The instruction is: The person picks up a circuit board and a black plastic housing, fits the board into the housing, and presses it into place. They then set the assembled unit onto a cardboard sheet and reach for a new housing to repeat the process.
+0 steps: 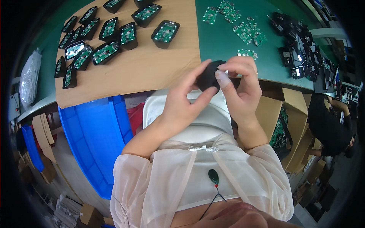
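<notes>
At the table's near edge, my left hand [179,102] grips a black plastic housing [207,79] between thumb and fingers. My right hand [244,93] pinches at the housing's right side, its thumb tip wrapped in a pale translucent covering. A tiny whitish bit shows at those fingertips, too small to name. The inside of the housing is turned out of sight. Beyond my left hand, several black housings with green circuit boards in them, such as this one [165,33], stand on a brown cardboard sheet [152,72].
Loose green circuit boards [243,32] lie on the green table [213,38]. Black housings [292,45] are heaped at the right. Below the edge are a blue bin [91,140] and a cardboard box [270,114] with boards inside. Another person [329,125] is at the far right.
</notes>
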{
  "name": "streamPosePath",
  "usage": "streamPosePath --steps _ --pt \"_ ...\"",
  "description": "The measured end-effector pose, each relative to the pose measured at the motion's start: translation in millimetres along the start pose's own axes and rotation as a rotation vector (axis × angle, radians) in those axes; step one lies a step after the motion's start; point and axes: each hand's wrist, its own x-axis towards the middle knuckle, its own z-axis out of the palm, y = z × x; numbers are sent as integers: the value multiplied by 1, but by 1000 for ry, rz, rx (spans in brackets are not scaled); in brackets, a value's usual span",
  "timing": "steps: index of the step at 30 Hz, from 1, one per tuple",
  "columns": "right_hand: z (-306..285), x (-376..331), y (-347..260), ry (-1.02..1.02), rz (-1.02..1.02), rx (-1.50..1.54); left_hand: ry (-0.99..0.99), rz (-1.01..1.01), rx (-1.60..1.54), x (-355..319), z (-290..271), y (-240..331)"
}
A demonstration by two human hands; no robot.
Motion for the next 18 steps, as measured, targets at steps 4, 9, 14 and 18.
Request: streamPosePath --steps 4,9,14,18 --pt "-8 8 5 -102 -206 88 79 -135 -380 2 -6 8" --pt "-35 32 15 -493 -233 117 73 -242 -332 3 -25 8" --pt "-60 48 27 -246 144 -369 101 -228 -315 1 -24 6" --pt "-70 56 78 -97 264 -900 92 -202 -308 3 -24 7"
